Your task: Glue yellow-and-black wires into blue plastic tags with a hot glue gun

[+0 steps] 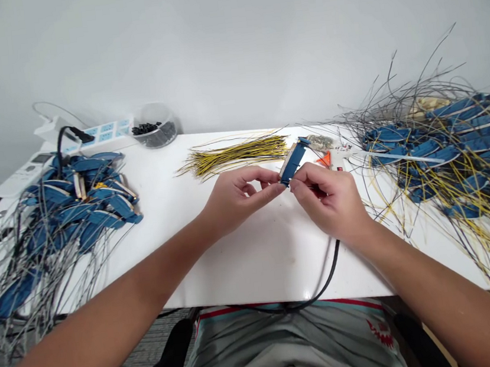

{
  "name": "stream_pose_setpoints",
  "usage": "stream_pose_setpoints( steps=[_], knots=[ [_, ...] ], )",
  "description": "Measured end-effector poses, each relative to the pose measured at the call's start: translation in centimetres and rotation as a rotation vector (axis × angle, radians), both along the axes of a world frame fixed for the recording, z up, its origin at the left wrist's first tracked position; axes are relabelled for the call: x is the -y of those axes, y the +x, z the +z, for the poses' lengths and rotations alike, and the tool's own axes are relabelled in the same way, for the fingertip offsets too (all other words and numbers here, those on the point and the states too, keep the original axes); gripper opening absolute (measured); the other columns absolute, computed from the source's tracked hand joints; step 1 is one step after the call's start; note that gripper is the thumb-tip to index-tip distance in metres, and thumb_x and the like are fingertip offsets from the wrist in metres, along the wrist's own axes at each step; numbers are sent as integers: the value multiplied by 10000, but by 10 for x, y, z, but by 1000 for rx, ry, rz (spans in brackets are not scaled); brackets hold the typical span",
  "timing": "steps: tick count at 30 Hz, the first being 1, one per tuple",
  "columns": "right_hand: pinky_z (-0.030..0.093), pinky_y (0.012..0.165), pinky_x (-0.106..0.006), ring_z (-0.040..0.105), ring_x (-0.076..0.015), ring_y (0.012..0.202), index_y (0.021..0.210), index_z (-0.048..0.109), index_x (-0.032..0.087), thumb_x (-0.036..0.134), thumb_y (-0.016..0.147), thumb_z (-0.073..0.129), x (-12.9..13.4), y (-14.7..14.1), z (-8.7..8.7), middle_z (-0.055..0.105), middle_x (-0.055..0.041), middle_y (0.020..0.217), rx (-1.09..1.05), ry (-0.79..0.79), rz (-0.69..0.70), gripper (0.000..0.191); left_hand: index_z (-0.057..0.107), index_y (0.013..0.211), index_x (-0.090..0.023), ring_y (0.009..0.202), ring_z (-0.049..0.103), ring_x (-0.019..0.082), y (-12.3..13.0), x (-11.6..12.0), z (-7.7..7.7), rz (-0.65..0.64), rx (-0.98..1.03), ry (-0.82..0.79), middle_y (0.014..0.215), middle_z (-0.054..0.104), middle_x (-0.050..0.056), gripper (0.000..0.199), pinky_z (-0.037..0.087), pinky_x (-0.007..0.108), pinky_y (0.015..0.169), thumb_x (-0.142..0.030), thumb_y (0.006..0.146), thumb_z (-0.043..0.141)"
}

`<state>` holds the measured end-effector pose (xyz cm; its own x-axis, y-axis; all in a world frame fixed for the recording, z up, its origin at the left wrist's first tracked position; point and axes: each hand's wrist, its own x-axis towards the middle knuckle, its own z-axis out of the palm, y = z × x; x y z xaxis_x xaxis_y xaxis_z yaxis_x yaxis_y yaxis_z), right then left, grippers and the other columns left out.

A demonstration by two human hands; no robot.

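My left hand (240, 196) and my right hand (327, 200) meet above the white table, both pinching a narrow blue multi-pin connector (292, 163) held at a slant. The fingers of my right hand cover its lower end. A bundle of thin yellow and black wires (235, 156) lies loose on the table beyond my left hand. Just past my right hand is a small orange piece (325, 160), partly hidden by the connector and fingers.
A heap of blue connectors with grey wires (81, 197) lies left, and another with yellow and dark wires (446, 147) lies right. A clear bowl of small black parts (154, 126) and a power strip (105, 132) stand behind. A black cable (324, 281) crosses the table's front edge.
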<state>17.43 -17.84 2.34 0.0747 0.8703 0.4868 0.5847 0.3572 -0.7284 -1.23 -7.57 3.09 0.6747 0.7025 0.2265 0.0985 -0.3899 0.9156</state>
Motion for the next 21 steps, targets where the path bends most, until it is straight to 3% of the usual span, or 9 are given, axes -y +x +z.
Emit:
stream_pose_setpoints(
  steps=[4, 14, 21],
  knots=[
    [288, 518, -267, 367, -94, 553, 762, 528, 188, 200, 962, 610, 0, 0, -1, 442, 35, 637, 18, 3, -13, 216, 809, 984, -175, 669, 575, 71, 1, 0, -2, 24, -1, 36, 842, 738, 42, 331, 453, 196, 539, -479, 860, 762],
    [278, 537, -279, 361, -105, 589, 764, 510, 189, 213, 995, 582, -2, 0, 0, 432, 25, 664, -38, -38, 43, 244, 811, 1005, -198, 796, 665, 69, -1, 0, -2, 53, -12, 261, 911, 777, 31, 215, 480, 166, 648, -375, 907, 738],
    [270, 531, -282, 354, -113, 591, 817, 601, 183, 255, 1018, 579, -3, 3, 0, 445, 23, 656, -112, -118, 77, 215, 803, 1006, -203, 755, 632, 45, -2, -3, -4, 46, 20, 371, 851, 752, 9, 170, 478, 142, 648, -328, 917, 730]
  ],
)
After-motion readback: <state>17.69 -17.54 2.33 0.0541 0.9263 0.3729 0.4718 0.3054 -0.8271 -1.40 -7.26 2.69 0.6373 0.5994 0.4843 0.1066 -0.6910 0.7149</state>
